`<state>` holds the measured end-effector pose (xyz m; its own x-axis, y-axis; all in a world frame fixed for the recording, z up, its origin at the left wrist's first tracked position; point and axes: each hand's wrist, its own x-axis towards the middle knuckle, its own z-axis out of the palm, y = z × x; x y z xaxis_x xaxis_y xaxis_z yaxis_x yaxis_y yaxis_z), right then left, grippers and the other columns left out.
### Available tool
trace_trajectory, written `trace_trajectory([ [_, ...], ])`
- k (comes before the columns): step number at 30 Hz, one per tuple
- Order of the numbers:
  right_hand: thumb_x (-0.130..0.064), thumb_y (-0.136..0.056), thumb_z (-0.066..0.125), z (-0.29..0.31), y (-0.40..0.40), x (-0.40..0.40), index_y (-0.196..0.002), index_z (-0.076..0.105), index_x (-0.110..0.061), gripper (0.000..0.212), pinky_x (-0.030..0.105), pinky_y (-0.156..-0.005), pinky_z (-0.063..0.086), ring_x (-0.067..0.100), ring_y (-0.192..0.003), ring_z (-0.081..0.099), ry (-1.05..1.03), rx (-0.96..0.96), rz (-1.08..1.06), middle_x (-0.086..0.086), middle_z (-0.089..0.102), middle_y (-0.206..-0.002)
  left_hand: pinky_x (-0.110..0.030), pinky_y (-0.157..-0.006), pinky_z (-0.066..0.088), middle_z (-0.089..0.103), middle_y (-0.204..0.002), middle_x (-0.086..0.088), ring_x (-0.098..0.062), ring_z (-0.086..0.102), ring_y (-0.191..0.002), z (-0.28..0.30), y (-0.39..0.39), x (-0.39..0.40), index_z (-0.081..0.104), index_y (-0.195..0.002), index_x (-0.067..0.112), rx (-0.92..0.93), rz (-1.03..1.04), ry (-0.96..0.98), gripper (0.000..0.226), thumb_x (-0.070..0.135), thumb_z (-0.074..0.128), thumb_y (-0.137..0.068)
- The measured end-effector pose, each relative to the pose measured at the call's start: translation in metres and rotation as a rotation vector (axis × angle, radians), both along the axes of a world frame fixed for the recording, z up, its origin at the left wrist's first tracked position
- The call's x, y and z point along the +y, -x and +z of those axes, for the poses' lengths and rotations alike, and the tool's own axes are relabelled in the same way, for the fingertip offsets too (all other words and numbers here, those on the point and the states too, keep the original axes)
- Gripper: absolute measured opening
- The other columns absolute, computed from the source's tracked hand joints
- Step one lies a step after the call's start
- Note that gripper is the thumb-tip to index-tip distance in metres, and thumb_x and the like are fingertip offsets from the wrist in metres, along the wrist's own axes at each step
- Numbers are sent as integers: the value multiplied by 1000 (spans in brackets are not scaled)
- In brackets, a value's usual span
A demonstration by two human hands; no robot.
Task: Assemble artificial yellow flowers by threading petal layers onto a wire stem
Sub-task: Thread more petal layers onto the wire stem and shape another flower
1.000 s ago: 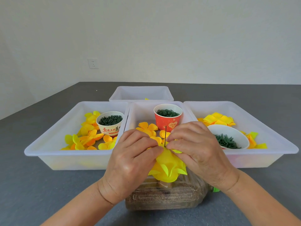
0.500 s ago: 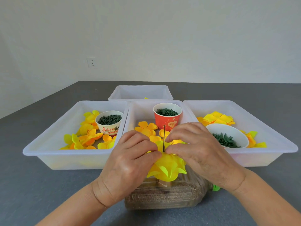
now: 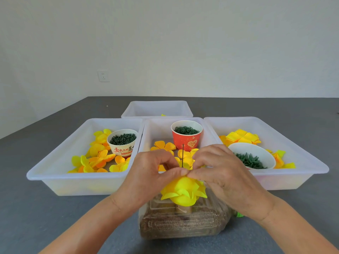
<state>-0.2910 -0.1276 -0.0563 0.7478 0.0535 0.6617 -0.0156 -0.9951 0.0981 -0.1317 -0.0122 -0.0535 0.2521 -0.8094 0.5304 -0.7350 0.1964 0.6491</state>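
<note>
A thin dark wire stem (image 3: 182, 154) stands upright from a clear plastic bottle (image 3: 183, 220) lying on its side, filled with brown grain. Bright yellow petal layers (image 3: 183, 190) sit stacked on the wire just above the bottle. My left hand (image 3: 146, 178) and my right hand (image 3: 222, 176) meet at the top of the stack, fingertips pinching the petals on either side of the wire. Whether a fresh layer lies under the fingers is hidden.
Three white trays stand behind: left tray (image 3: 55, 173) with yellow-orange petals and a white cup of green parts (image 3: 122, 142); middle tray (image 3: 152, 129) with a red cup (image 3: 186, 135); right tray (image 3: 302, 158) with petals and a white bowl (image 3: 252, 156). A fourth tray (image 3: 156, 109) sits farther back.
Both hands have pushed the petals lower on the wire, so more of the stem shows above the fingers. My left hand's fingers have curled more tightly toward the wire.
</note>
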Motion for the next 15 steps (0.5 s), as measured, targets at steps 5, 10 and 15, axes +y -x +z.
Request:
trace_trajectory([
  [5,-1,-76,67,-2,-1,-4,-74,72,-17,17,29,-77,38,23,-74,61,73,-75,-55,-3,56,-64,-25,-64,45,63,-67,-1,-8,54,-63,1,1,-7,69,-65,14,120,-57,-57,11,16,78,-71],
  [10,1,-75,67,-9,-1,-7,-72,71,-14,16,28,-75,38,23,-63,51,30,-115,-64,-2,52,-60,-23,-64,44,61,-66,-1,-8,53,-62,-4,-2,-10,66,-59,12,60,-54,-35,18,15,78,-72],
  [15,3,-69,68,-8,-3,-7,-66,69,-11,14,32,-70,39,24,-61,51,20,-138,-95,1,54,-58,-20,-62,42,59,-61,-1,-7,51,-60,-5,-6,-14,62,-54,15,99,-90,-43,22,20,78,-68],
])
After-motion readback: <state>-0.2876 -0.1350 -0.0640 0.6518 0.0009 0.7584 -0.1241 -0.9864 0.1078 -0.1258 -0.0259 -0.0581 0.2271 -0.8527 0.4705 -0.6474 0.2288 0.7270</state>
